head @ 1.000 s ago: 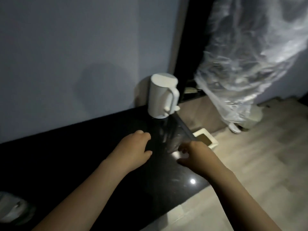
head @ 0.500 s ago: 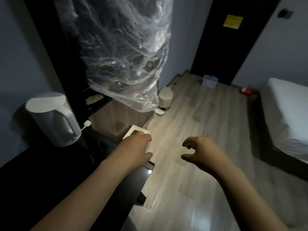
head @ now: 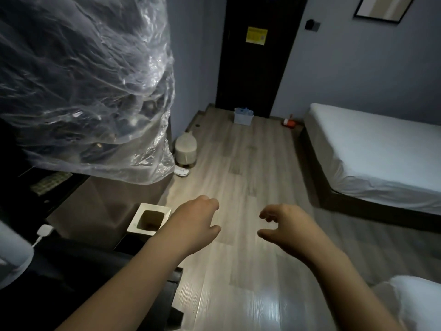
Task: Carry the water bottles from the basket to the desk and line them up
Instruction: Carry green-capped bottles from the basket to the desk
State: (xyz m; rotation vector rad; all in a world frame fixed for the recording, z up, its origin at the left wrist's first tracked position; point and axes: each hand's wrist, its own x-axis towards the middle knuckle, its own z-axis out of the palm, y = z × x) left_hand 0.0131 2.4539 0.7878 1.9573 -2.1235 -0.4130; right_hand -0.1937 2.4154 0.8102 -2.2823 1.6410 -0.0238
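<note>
A pale basket with bottle tops showing stands on the floor far ahead, against the dark door. The black desk lies at my lower left, only its corner in view. My left hand hovers over the floor just past the desk corner, fingers curled and holding nothing. My right hand hangs beside it to the right, fingers spread in a loose claw, also holding nothing. No bottle on the desk is visible.
A white kettle sits at the far left edge. A small square bin stands beside the desk. Plastic-wrapped clothes hang at upper left, a round white appliance below them. A bed fills the right; wood floor runs between.
My view has swung right, away from the desk and kettle toward the room and the door. Both hands left the desk top and now hang over the floor, empty.
</note>
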